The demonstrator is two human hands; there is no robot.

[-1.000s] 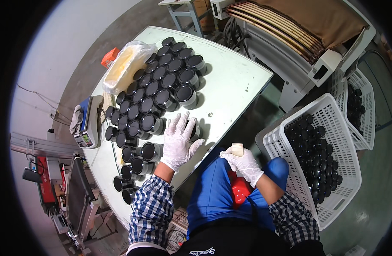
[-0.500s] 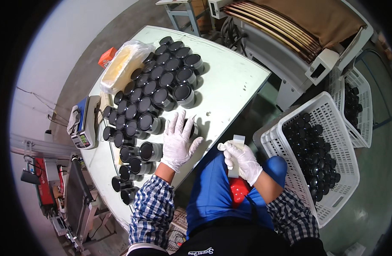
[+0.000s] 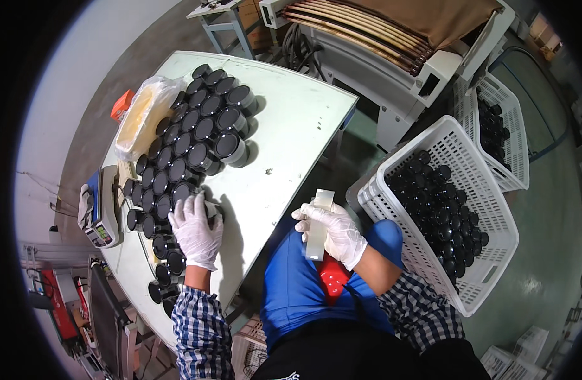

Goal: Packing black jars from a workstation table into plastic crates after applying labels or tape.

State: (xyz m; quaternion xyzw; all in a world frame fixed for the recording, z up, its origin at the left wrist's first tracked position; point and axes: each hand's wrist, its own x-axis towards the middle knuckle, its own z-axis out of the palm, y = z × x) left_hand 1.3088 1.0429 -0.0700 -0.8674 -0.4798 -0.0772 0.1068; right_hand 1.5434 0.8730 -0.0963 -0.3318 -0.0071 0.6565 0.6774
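Note:
My left hand point(image 3: 196, 235), in a white glove, reaches over the table at the near edge of a group of clear jars with black lids point(image 3: 205, 128). Its fingers and thumb close around one jar point(image 3: 211, 209), mostly covered by the hand. Over my lap, my right hand point(image 3: 336, 233), also gloved, grips a flat, pale, semi-see-through strip point(image 3: 319, 226) between thumb and fingers. What the strip is made for cannot be made out.
A white basket point(image 3: 392, 196) of black-lidded jars stands at my right, with another basket point(image 3: 487, 85) behind. On the table point(image 3: 284, 114) are a plastic-lined tub point(image 3: 142, 120) and a scale point(image 3: 104, 221). A large machine point(image 3: 367, 38) stands beyond.
The view has shifted. My left hand has moved left with a jar, bringing it against the group. The strip in my right hand now stands more upright and shows more of its length.

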